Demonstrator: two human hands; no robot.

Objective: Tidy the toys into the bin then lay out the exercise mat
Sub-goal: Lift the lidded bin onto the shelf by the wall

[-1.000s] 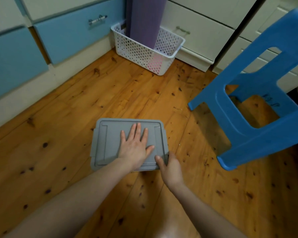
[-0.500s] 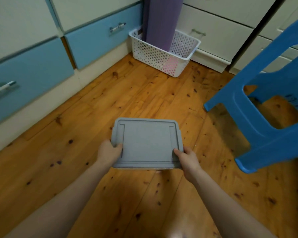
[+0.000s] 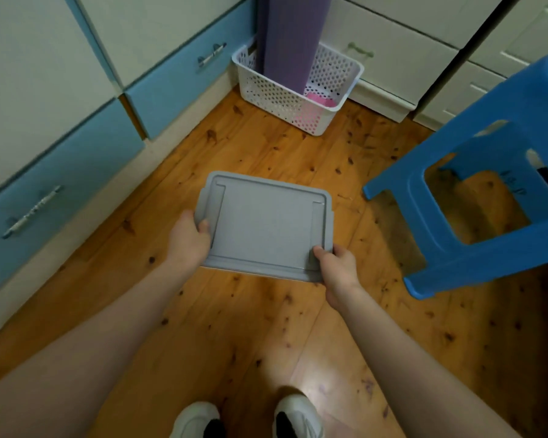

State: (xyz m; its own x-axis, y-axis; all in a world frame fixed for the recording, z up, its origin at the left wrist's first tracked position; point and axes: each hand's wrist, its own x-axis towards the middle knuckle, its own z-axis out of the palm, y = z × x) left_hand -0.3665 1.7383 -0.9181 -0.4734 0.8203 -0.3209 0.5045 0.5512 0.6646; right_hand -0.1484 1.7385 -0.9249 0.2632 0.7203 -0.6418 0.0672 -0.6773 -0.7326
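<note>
A grey lidded bin (image 3: 264, 224) is held above the wooden floor in front of me, its lid on, so its contents are hidden. My left hand (image 3: 189, 240) grips its left edge with the thumb on the lid. My right hand (image 3: 337, 267) grips the near right corner the same way. A rolled purple exercise mat (image 3: 290, 39) stands upright in a white perforated basket (image 3: 285, 99) in the far corner.
A blue plastic stool (image 3: 487, 197) stands close on the right. Blue and white drawers (image 3: 76, 172) run along the left wall, and white cabinets (image 3: 402, 49) line the back. Something pink (image 3: 318, 99) lies in the basket. My white shoes (image 3: 247, 418) show at the bottom.
My left hand left the lid's top and took the bin's left edge. Both hands have lifted the bin off the floor, and the view has risen so my shoes show.
</note>
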